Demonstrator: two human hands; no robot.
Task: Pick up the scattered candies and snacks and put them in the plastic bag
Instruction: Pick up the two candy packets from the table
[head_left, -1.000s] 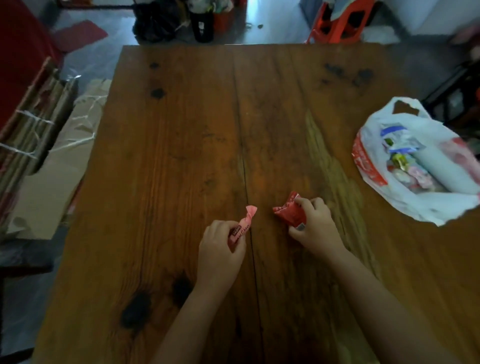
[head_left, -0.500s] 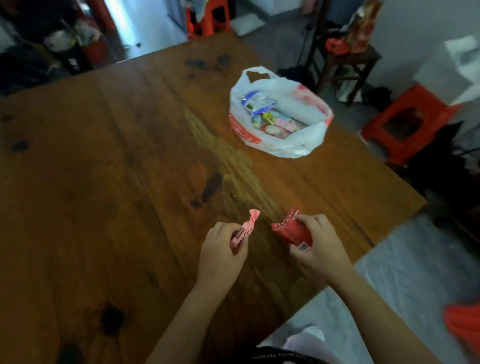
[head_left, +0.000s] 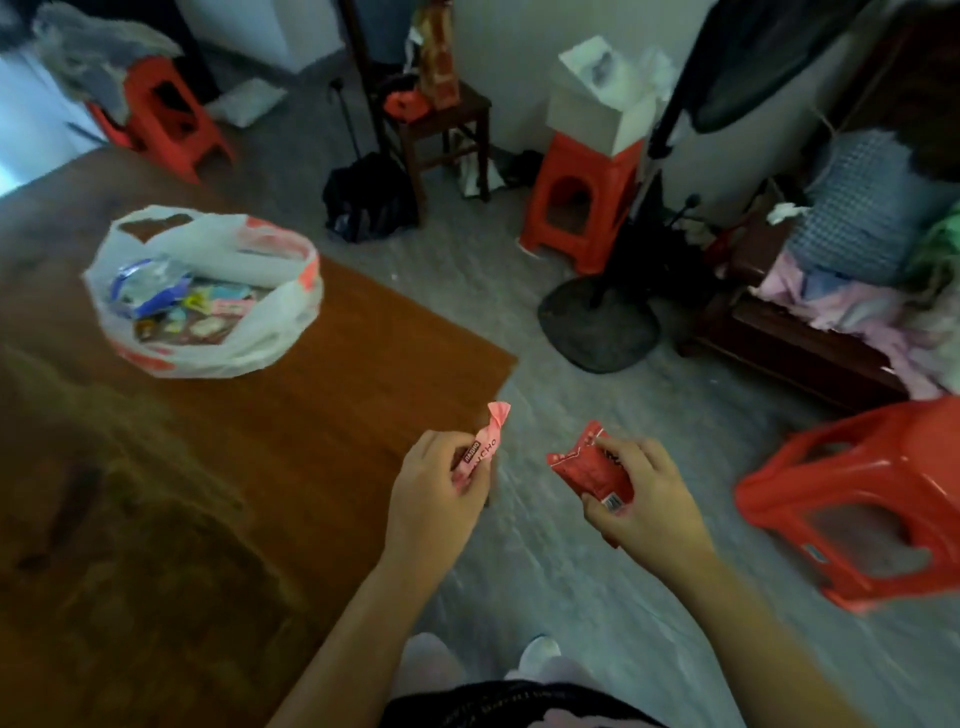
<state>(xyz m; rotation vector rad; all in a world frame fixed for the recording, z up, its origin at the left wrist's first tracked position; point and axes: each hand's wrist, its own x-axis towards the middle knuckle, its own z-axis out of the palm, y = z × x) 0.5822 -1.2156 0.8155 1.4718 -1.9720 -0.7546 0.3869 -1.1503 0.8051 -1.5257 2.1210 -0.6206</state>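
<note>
A brown wooden counter (head_left: 218, 467) fills the space left of both hands, its corner ending just ahead of them. On it, well ahead and to the left of the hands, sits a white plastic bag with red print (head_left: 208, 291), its mouth open upward and already holding colourful wrapped sweets. A grey floor lies under the hands.

The right hand (head_left: 647, 501) is closed around a flat red foil snack packet (head_left: 589, 467), thumb pressing its face, out over the floor. The left hand (head_left: 434, 499) pinches a slim pink twist-wrapped candy (head_left: 480, 449) between thumb and fingers, one twisted end sticking up, above the counter's edge.

Both pieces seem ready for dropping in. To do this well, carry both hands forward and left until they are directly over the bag's mouth, then let go low, so nothing bounces off the soft, sagging rim. Releasing one hand at a time may be safer.
</note>
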